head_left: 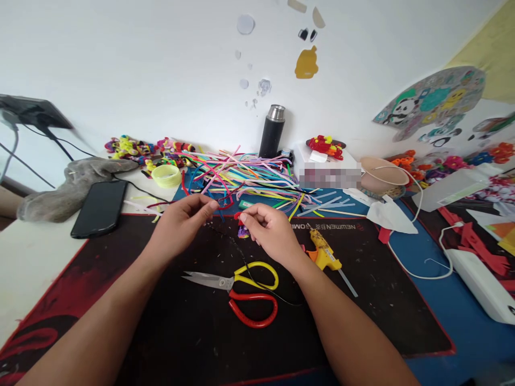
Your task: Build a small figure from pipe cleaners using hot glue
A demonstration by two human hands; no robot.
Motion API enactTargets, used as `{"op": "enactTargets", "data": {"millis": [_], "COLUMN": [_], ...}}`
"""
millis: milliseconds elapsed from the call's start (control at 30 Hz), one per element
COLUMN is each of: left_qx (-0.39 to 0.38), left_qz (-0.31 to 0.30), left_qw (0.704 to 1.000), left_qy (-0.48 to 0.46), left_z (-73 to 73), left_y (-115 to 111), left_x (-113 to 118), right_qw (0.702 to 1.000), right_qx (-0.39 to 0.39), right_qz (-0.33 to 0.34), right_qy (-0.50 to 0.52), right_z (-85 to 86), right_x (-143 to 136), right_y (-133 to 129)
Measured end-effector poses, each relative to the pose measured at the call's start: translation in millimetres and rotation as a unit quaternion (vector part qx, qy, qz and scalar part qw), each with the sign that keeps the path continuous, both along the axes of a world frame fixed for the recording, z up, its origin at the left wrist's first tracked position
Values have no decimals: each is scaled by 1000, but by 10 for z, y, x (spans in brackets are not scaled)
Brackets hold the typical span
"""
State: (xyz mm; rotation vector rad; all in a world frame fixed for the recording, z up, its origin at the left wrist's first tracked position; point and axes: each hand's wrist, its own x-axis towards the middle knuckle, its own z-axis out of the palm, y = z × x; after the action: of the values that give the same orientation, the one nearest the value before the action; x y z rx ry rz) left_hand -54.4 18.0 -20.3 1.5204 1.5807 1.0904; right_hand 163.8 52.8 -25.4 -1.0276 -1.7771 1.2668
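My left hand [187, 222] is closed, thumb against fingers, with a thin dark strand [237, 244] trailing from near its fingertips down past the scissors. To its right my right hand [267, 230] pinches a small red and purple fuzzy piece [243, 230]; its exact shape is partly hidden by the fingers. Scissors [231, 282] with one yellow and one red handle lie below both hands on the black mat [193, 343], blades pointing left. A yellow glue gun [323, 252] rests right of my right hand.
Many coloured pipe cleaners [249, 177] are piled behind the hands. A black thermos [272, 131] stands by the wall. At the left lies a phone [100, 209], with yellow tape [166, 176] nearby. A white cable [414, 274] curves at the right.
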Motion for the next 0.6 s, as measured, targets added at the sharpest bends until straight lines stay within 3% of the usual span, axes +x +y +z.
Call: {"op": "enactTargets", "data": {"millis": [67,167,300,433,600], "left_qx": [15,22,74,154,169], "left_qz": [62,82,65,21,-18], "left_qw": [997,990,972,928,884], "left_qy": [46,113,211,338,434], "left_z": [25,17,-76,-183,-346], "left_y": [15,40,96,182,276], "left_x": [-42,-68,-76,-42,11], "right_qw": [1000,999,998,997,997], "right_qx": [-10,-29,-37,-31,-35], "right_qz": [-11,-19,-22,-22,-23], "right_qy": [18,35,55,69,66], "right_z": [8,13,17,24,1], "right_x": [7,17,22,11,-7], "right_y": [15,36,40,32,25]}}
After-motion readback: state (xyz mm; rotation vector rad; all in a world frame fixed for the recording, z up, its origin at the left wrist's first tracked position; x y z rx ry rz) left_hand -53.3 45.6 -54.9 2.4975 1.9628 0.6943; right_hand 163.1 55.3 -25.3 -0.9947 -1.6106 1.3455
